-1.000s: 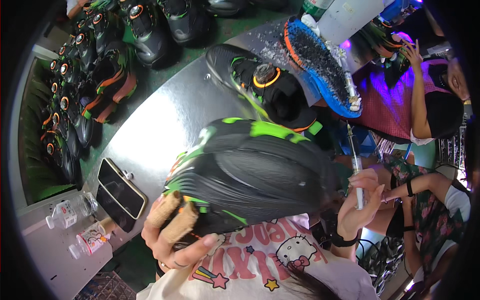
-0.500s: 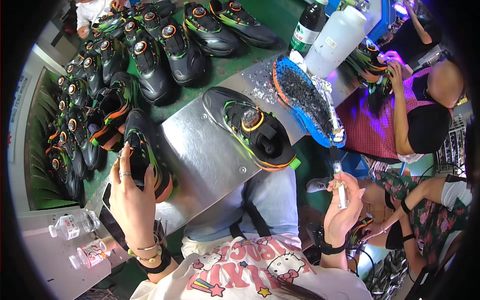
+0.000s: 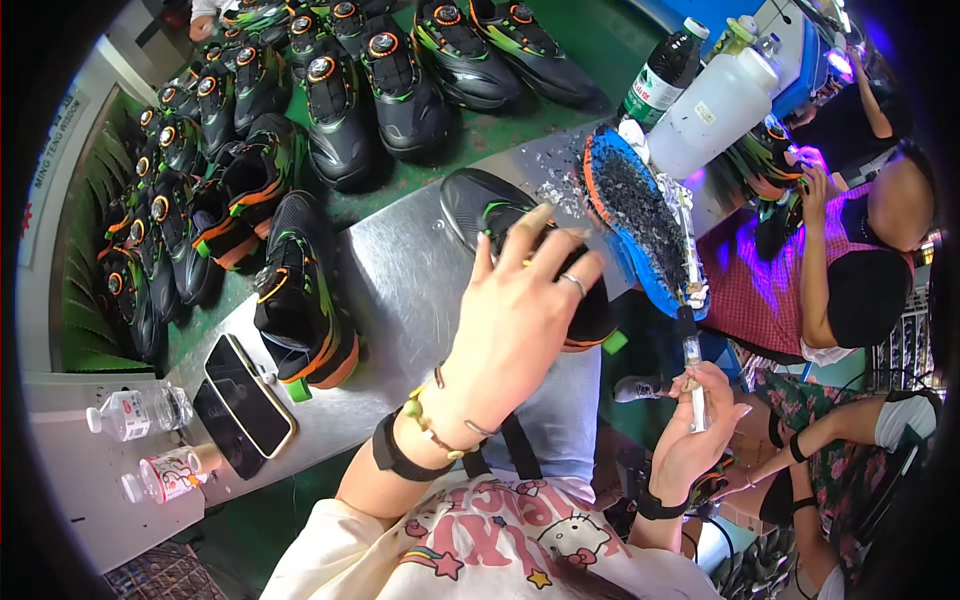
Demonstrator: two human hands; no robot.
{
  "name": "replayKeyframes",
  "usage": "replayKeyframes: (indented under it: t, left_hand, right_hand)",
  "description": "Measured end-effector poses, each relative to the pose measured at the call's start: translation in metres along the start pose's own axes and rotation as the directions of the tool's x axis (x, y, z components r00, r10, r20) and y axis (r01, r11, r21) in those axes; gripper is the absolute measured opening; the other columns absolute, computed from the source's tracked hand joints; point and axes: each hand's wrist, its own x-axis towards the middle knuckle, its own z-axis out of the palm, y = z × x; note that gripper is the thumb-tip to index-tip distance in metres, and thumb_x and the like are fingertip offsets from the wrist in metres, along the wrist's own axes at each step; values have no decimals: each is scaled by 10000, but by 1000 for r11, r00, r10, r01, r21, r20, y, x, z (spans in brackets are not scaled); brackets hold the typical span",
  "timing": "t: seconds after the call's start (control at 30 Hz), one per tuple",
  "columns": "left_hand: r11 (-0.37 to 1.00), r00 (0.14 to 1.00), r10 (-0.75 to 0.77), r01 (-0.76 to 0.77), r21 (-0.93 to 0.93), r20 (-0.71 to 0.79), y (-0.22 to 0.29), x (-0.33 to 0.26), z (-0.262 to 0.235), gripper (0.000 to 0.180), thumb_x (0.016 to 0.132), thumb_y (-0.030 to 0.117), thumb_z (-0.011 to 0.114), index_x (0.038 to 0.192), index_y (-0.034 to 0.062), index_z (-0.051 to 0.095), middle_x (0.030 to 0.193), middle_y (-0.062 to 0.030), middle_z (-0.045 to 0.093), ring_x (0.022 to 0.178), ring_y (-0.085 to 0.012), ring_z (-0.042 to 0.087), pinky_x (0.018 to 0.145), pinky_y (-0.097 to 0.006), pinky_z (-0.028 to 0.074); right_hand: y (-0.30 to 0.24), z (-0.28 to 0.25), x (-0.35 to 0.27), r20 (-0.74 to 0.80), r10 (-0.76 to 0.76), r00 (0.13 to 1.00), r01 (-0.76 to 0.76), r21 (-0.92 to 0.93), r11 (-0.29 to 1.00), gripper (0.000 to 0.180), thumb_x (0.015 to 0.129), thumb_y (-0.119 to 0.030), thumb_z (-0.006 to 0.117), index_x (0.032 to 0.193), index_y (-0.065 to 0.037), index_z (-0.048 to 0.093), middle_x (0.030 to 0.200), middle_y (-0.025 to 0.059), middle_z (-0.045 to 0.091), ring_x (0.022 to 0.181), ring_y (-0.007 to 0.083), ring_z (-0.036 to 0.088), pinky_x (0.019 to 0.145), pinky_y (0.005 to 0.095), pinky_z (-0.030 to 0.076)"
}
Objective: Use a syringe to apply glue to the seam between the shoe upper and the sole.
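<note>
A black shoe (image 3: 470, 205) with green and orange trim lies on the metal plate (image 3: 390, 260) in front of me. My left hand (image 3: 515, 310) is over it with fingers spread, hiding most of its top; whether the fingertips touch it I cannot tell. My right hand (image 3: 690, 425) is closed round the pale handle of a slim tool (image 3: 697, 400). The tool's dark end reaches the lower tip of a blue sole (image 3: 665, 285), which is orange-edged and covered in black scraps. Left of the plate's middle stands another black shoe (image 3: 295, 300).
Rows of similar shoes (image 3: 400, 100) fill the green table at the far left. A phone (image 3: 250, 395) and two plastic bottles (image 3: 130, 413) lie at the left. A dark bottle (image 3: 665, 70) and a white jug (image 3: 715, 115) stand behind the sole. Co-workers sit at the right.
My left hand has left the shoe at the left and moved right, over the middle shoe. The phone has come into fuller view. My right hand still holds the tool.
</note>
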Motion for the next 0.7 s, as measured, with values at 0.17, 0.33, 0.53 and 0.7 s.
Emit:
replayKeyframes:
  t: [0.17, 0.33, 0.53, 0.7]
  left_hand:
    - [987, 991, -79, 94, 129, -112, -10, -39, -15, 456, 641, 37, 692, 1075, 177, 681, 961, 15, 591, 940, -237, 583, 631, -328, 545]
    - [979, 932, -85, 144, 144, -353, -16, -103, -2, 497, 602, 11, 738, 1040, 246, 739, 820, 0, 492, 792, -249, 553, 601, -318, 486]
    - [981, 938, -46, 107, 162, -343, -24, -111, 4, 489, 622, 77, 695, 1069, 268, 744, 801, 17, 464, 766, -244, 534, 575, -313, 472]
    - [992, 939, -59, 93, 84, -338, -25, -114, 2, 483, 584, 32, 734, 1031, 216, 745, 821, 31, 522, 780, -219, 576, 640, -352, 475]
  right_hand:
    - [15, -7, -2, -47, 38, 998, -35, 59, 998, 607, 1080, -416, 196, 1014, 5, 629, 1051, 167, 594, 829, 221, 549, 788, 351, 461]
    - [22, 3, 0, 2, 63, 998, -63, 109, 992, 598, 1076, -421, 223, 999, 26, 612, 1077, 167, 571, 842, 221, 534, 762, 342, 434]
    - [22, 16, 14, 54, -81, 995, 81, -3, 997, 608, 1070, -441, 199, 965, 11, 593, 1036, 169, 568, 814, 224, 531, 743, 337, 437]
    - [24, 25, 22, 43, -94, 995, 96, -42, 995, 594, 1069, -431, 211, 957, 15, 587, 1019, 171, 579, 799, 224, 538, 726, 327, 446]
